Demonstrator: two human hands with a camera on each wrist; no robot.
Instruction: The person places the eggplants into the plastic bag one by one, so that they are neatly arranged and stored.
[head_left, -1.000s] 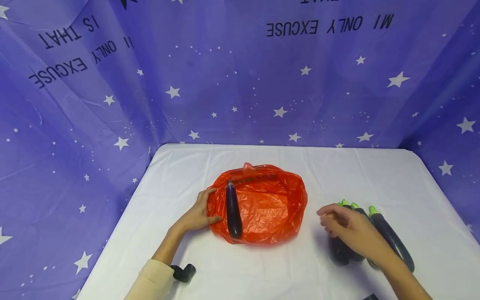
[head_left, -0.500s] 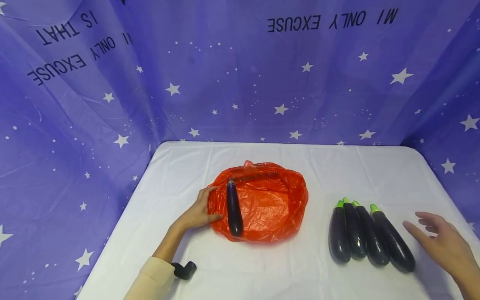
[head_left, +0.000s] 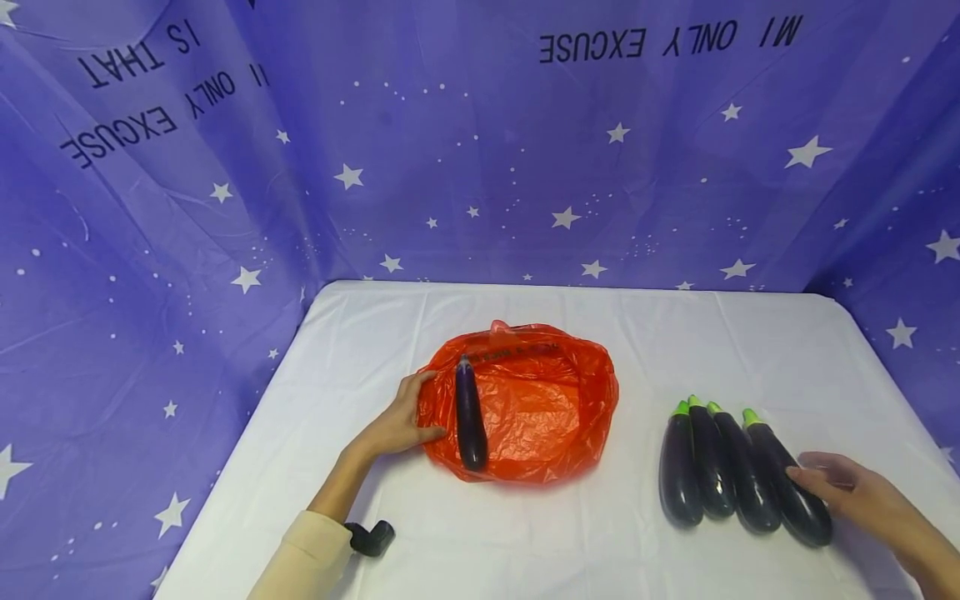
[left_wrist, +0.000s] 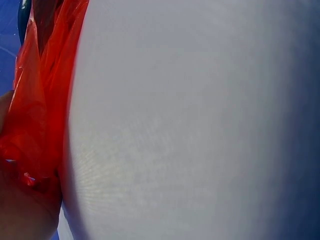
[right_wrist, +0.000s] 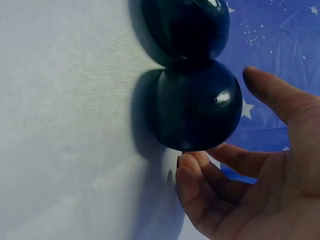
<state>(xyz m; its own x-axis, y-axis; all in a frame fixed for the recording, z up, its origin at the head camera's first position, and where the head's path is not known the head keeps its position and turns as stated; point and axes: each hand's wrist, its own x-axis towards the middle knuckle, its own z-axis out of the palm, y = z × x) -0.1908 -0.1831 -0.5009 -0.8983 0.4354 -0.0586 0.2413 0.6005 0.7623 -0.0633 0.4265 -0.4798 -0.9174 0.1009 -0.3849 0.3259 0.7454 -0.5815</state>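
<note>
A dark purple eggplant (head_left: 471, 417) lies in the left part of a red plastic bag (head_left: 531, 417), whose mouth is spread wide. My left hand (head_left: 397, 423) holds the bag's left side, and red plastic (left_wrist: 37, 110) bunches at the hand in the left wrist view. Several more eggplants lie side by side at the right, green stems pointing away. My right hand (head_left: 862, 496) is at the rightmost eggplant (head_left: 787, 479), thumb over it and fingers along its right side. In the right wrist view, the thumb stands slightly off that eggplant's rounded end (right_wrist: 197, 107).
A white cloth covers the table (head_left: 570, 542). Purple curtains (head_left: 450, 167) with white stars and lettering hang behind it and at both sides. A black curved object (head_left: 372, 537) shows beside the left wrist.
My right hand has swung right over the row of eggplants, then come back left to the rightmost one. The left hand stays at the bag.
</note>
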